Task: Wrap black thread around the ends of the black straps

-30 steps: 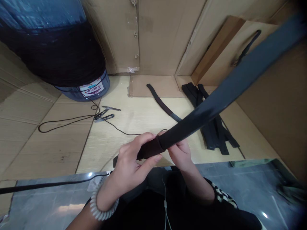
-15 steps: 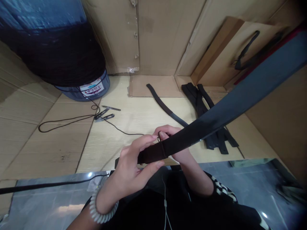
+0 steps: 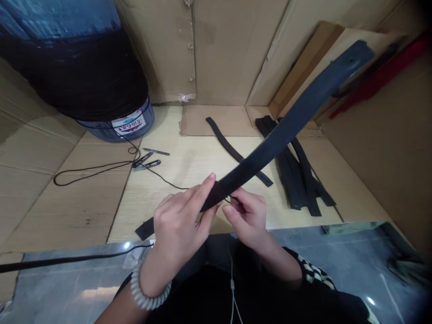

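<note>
Centrally, the left hand [image 3: 177, 225] closes on a black strap [image 3: 280, 130], the right hand [image 3: 246, 216] pinches a thread [image 3: 232, 198]; more straps [image 3: 297, 180] lie right of center.

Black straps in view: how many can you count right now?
At least five: one strap held in the left hand, one lone strap lying beyond it, at least three overlapping in the pile at right; more may be hidden there.

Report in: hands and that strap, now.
Left hand gripping dark strap near its end. Right fingers pinching black thread at the strap. Snips lie off left, apart from the hands.
</note>
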`<action>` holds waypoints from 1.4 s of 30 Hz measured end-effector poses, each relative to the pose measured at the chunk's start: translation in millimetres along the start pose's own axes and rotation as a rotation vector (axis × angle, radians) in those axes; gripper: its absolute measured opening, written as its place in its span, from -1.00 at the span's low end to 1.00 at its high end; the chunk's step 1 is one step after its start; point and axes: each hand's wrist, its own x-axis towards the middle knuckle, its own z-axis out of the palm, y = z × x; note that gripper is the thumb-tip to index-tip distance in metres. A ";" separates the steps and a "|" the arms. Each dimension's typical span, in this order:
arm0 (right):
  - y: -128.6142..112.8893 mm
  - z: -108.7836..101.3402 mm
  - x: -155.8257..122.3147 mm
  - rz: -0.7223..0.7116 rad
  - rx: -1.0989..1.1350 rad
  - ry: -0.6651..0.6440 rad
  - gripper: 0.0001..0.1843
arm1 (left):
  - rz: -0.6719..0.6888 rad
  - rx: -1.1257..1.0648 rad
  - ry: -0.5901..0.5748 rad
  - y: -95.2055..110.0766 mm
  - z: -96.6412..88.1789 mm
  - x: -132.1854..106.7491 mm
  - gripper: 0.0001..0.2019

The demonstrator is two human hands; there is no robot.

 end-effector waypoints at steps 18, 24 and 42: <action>17.2 14.8 -3.1 0.348 0.828 -0.157 -0.90 | -0.014 -0.008 -0.083 -2.7 -2.6 2.2 -0.60; 10.9 9.2 -8.0 0.322 0.462 -0.034 -0.85 | 0.048 0.017 -0.008 0.4 0.3 -0.9 -0.59; 13.6 -16.7 -1.8 0.092 0.196 -0.213 -0.85 | -0.521 -1.098 -0.562 -21.0 -3.4 5.3 -0.77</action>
